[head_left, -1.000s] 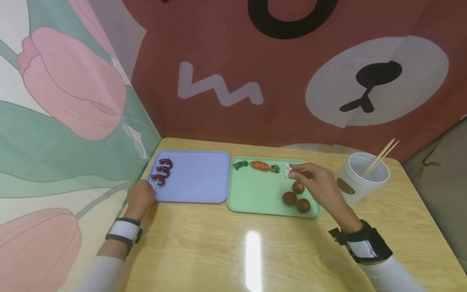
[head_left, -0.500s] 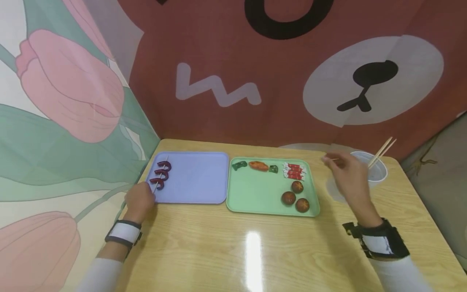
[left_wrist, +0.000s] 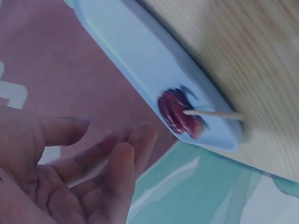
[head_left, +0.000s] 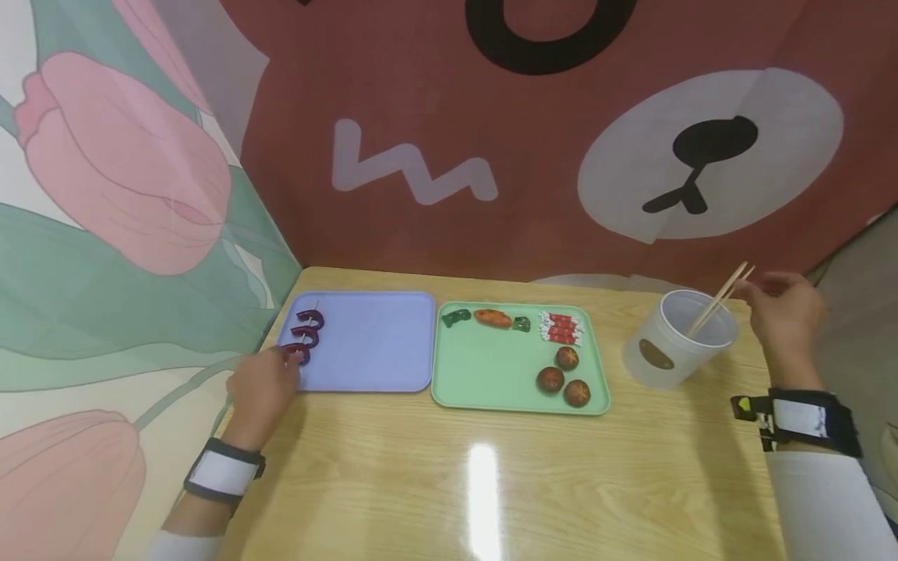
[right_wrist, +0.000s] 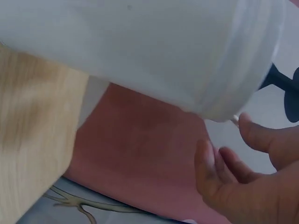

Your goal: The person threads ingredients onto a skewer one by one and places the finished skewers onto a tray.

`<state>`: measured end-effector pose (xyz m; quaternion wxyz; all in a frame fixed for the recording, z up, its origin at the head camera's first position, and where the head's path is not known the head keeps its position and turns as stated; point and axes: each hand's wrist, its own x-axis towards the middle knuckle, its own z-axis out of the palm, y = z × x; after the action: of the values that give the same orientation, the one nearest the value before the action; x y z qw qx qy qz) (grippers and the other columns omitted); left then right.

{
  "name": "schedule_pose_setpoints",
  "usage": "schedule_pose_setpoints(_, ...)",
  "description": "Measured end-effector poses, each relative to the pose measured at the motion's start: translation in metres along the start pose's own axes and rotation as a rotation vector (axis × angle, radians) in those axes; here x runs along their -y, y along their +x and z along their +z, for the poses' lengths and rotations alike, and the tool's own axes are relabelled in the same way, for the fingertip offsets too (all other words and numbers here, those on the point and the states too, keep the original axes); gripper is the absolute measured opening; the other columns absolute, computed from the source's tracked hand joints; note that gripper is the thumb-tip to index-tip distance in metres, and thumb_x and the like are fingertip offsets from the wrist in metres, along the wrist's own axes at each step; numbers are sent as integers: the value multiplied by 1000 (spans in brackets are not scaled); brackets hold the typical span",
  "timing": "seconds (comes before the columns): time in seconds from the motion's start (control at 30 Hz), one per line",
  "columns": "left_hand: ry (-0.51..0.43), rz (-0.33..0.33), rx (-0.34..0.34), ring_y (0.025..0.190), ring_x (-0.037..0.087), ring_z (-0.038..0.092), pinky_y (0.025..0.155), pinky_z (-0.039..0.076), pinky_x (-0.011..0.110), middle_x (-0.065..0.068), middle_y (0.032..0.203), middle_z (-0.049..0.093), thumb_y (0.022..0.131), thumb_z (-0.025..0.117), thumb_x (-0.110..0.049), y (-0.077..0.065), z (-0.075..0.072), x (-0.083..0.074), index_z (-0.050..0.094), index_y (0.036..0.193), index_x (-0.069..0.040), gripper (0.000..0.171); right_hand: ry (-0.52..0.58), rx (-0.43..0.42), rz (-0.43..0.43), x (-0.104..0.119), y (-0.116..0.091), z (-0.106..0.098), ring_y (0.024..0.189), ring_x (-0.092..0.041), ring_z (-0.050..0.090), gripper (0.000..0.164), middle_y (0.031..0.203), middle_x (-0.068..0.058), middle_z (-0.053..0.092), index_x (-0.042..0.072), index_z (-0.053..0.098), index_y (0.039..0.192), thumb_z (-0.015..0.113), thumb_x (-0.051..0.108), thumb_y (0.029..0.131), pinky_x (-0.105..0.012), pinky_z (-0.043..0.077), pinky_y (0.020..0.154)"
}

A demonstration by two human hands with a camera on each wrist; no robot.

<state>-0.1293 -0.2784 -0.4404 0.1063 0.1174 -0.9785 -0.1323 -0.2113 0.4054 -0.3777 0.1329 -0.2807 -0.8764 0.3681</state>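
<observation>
On the purple tray (head_left: 368, 343) lies a thin skewer (left_wrist: 215, 113) carrying several dark red curved pieces (head_left: 309, 319). My left hand (head_left: 263, 391) hovers over the skewer's lower end. In the left wrist view its fingers are loosely bent and hold nothing, apart from the skewer. A translucent white cup (head_left: 648, 347) at the right contains a few wooden sticks (head_left: 721, 298) leaning out over its rim. Just right of those sticks is my right hand (head_left: 786, 315); the right wrist view shows its thumb by a stick's tip, with thumb and fingers apart.
A green tray (head_left: 491, 382) adjoins the purple one. It bears brown mushroom-like balls (head_left: 550, 379), red-and-white striped pieces (head_left: 562, 328), an orange piece (head_left: 493, 318) and dark green pieces (head_left: 456, 316). A printed cloth wall (head_left: 421, 234) stands behind the wooden table (head_left: 393, 475).
My right hand has left the red-and-white pieces on the green tray and swung right, past the cup, to the sticks. My left hand has come off the skewer's end.
</observation>
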Motion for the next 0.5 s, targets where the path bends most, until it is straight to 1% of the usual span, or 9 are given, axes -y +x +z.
schedule_pose_setpoints(0.07, -9, 16, -4, 65, 49, 65, 42, 39, 46, 29, 78, 70, 99, 61, -26, -3, -2, -6, 76, 94, 4, 34, 11, 26, -8, -2, 1, 2, 66, 19, 44, 56, 94, 17, 50, 4, 54, 144, 62, 38, 101, -4, 45, 59)
schedule_pose_setpoints(0.13, -12, 31, -9, 66, 48, 66, 42, 40, 46, 29, 81, 72, 100, 61, -27, -5, -3, -11, 76, 100, 3, 33, 54, 42, -10, -3, 1, 4, 62, 21, 48, 43, 91, 18, 51, 7, 59, 136, 61, 34, 102, -4, 47, 58)
schedule_pose_setpoints(0.17, -13, 36, -13, 65, 48, 66, 42, 39, 46, 29, 81, 72, 100, 61, -27, -6, -4, -13, 76, 101, 3, 33, 75, 39, -13, -3, 1, 5, 61, 22, 49, 34, 88, 20, 51, 10, 61, 129, 61, 31, 102, -3, 47, 58)
schedule_pose_setpoints(0.27, -18, 49, -25, 63, 47, 65, 41, 39, 46, 28, 80, 71, 100, 60, -27, -8, -6, -17, 77, 102, 2, 32, 153, 37, -5, -2, 1, 7, 59, 20, 54, 16, 78, 27, 50, 13, 62, 115, 63, 23, 102, -5, 50, 57)
schedule_pose_setpoints(0.37, -29, 61, -31, 61, 46, 65, 40, 37, 44, 28, 79, 71, 100, 60, -27, -10, -8, -20, 77, 102, 1, 32, 195, 31, 1, -1, 0, 9, 61, 18, 57, 15, 79, 25, 52, 10, 63, 114, 64, 18, 101, -6, 54, 61)
schedule_pose_setpoints(0.43, -39, 69, -33, 60, 45, 64, 39, 35, 41, 27, 77, 72, 100, 61, -27, -10, -10, -22, 78, 102, 0, 32, 242, 25, 1, 0, 0, 8, 63, 15, 58, 14, 82, 22, 53, 9, 64, 113, 64, 14, 100, -7, 55, 65)
schedule_pose_setpoints(0.5, -53, 81, -37, 59, 44, 64, 39, 33, 39, 26, 75, 72, 100, 61, -27, -11, -11, -23, 78, 102, 0, 32, 296, 13, 0, 1, 0, 5, 64, 14, 59, 10, 85, 19, 54, 11, 64, 110, 64, 13, 100, -6, 55, 64)
